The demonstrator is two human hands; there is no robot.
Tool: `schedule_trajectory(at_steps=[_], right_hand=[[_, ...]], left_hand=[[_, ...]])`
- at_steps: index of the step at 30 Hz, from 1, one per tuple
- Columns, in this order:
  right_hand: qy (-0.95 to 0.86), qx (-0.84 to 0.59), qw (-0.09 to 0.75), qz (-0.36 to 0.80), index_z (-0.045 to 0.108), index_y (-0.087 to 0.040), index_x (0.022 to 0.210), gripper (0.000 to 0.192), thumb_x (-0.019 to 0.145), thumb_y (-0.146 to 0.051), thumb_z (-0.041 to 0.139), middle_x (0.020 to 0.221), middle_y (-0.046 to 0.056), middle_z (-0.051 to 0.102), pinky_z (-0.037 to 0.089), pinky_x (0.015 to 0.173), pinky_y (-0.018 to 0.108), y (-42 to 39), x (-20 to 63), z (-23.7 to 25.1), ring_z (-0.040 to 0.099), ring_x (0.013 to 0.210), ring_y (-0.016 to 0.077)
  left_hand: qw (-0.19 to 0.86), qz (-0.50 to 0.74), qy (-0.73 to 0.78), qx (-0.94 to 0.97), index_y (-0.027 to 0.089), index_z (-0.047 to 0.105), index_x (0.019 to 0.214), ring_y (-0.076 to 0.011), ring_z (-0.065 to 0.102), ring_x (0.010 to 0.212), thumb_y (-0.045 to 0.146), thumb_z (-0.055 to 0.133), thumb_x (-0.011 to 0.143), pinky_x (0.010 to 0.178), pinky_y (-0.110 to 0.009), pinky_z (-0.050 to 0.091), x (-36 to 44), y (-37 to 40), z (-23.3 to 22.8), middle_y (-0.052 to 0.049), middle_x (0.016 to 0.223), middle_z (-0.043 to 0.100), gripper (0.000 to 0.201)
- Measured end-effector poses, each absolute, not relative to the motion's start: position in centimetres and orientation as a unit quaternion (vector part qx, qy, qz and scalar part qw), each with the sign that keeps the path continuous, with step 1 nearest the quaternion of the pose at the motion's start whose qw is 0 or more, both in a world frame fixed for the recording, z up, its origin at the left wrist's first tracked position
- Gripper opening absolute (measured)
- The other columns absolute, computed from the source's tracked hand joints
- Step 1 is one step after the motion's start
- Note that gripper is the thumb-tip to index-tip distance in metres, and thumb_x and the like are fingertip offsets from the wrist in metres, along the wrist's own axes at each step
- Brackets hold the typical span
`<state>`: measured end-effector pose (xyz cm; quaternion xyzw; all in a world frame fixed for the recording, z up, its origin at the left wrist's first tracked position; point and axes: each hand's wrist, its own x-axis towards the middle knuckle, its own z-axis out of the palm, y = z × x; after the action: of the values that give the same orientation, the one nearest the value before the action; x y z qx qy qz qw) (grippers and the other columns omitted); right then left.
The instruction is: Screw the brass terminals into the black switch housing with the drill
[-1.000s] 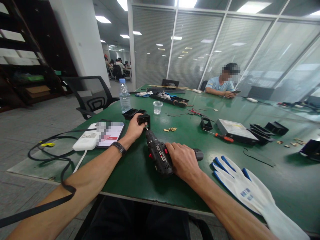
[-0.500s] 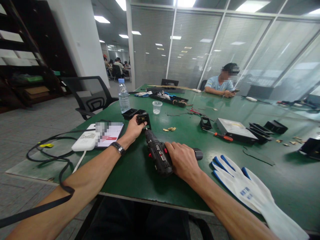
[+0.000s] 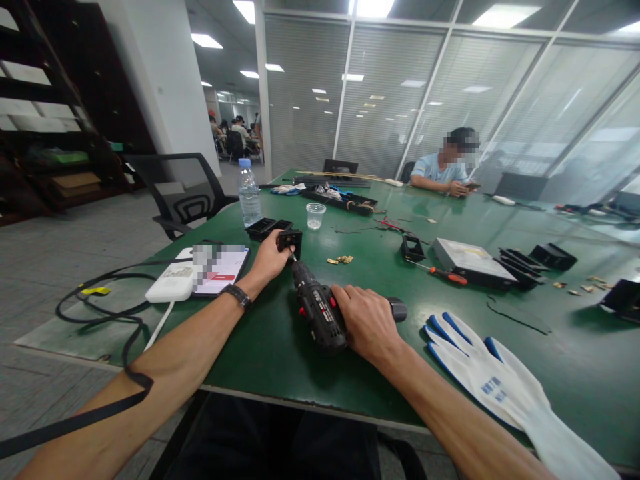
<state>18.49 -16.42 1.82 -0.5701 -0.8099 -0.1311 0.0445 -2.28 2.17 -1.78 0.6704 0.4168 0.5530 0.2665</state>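
While the clear cup [image 3: 315, 215] at upper centre looks empty, the bottle [image 3: 249, 191] left of it stands capped, its fill unclear, and a long black tray [image 3: 340, 199] behind the cup holds a tangle of small parts. At frame centre the left hand [image 3: 270, 257] reaches forward, arm outstretched, its grip pinching a small black box [image 3: 291, 239] upright on the desk [image 3: 280, 347]. Just below and right, the right hand [image 3: 369, 323] wraps its grip tight round a drill [image 3: 318, 308], whose tip meets the box. A white glove [image 3: 500, 383] lies at lower right.
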Motion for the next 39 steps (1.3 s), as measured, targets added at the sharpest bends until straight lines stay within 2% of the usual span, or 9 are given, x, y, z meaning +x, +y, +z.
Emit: schedule_trajectory(at_steps=[9, 17, 27, 34, 39], right_hand=[[-0.806, -0.577, 0.045, -0.126, 0.052, -0.020, 0.118, 0.040, 0.079, -0.017, 0.059, 0.104, 0.008, 0.067, 0.038, 0.075, 0.034, -16.38, 18.48, 1.87, 0.062, 0.092, 0.0239], [-0.804, -0.579, 0.050, -0.126, 0.052, -0.021, 0.119, 0.039, 0.080, -0.019, 0.058, 0.103, 0.008, 0.066, 0.037, 0.074, 0.035, -16.43, 18.62, 1.82, 0.062, 0.092, 0.0241], [-0.804, -0.577, 0.054, -0.130, 0.051, -0.021, 0.118, 0.039, 0.080, -0.020, 0.059, 0.103, 0.007, 0.066, 0.036, 0.074, 0.035, -16.43, 18.57, 1.74, 0.061, 0.091, 0.0242], [-0.807, -0.574, 0.053, -0.127, 0.052, -0.021, 0.117, 0.039, 0.079, -0.018, 0.059, 0.102, 0.007, 0.066, 0.035, 0.073, 0.034, -16.40, 18.57, 1.69, 0.060, 0.089, 0.0236], [-0.808, -0.572, 0.057, -0.128, 0.052, -0.021, 0.116, 0.038, 0.079, -0.018, 0.058, 0.101, 0.007, 0.066, 0.034, 0.072, 0.034, -16.34, 18.61, 1.58, 0.060, 0.089, 0.0233]], left_hand=[[0.328, 0.573, 0.412, 0.628, 0.017, 0.064, 0.105, -0.0215, 0.065, 0.099, 0.016, 0.072, 0.068, 0.096, -0.039, 0.049, -1.89, 2.03, -1.78, -0.007, 0.106, 0.071, 0.038], [0.360, 0.596, 0.393, 0.601, 0.016, 0.062, 0.103, -0.0189, 0.065, 0.090, 0.021, 0.074, 0.068, 0.089, -0.036, 0.051, -1.79, 2.58, -2.62, -0.006, 0.101, 0.070, 0.037], [0.309, 0.577, 0.422, 0.627, 0.017, 0.062, 0.104, -0.0223, 0.064, 0.096, 0.021, 0.074, 0.069, 0.094, -0.039, 0.048, -1.89, 2.03, -1.92, -0.007, 0.101, 0.069, 0.037], [0.234, 0.538, 0.441, 0.679, 0.017, 0.060, 0.111, -0.0228, 0.064, 0.100, 0.022, 0.067, 0.076, 0.094, -0.039, 0.048, -2.11, 1.92, -1.88, -0.008, 0.108, 0.069, 0.036], [0.201, 0.516, 0.461, 0.693, 0.019, 0.059, 0.110, -0.0229, 0.064, 0.097, 0.023, 0.065, 0.077, 0.091, -0.038, 0.048, -2.32, 1.70, -1.65, -0.007, 0.104, 0.069, 0.034]])
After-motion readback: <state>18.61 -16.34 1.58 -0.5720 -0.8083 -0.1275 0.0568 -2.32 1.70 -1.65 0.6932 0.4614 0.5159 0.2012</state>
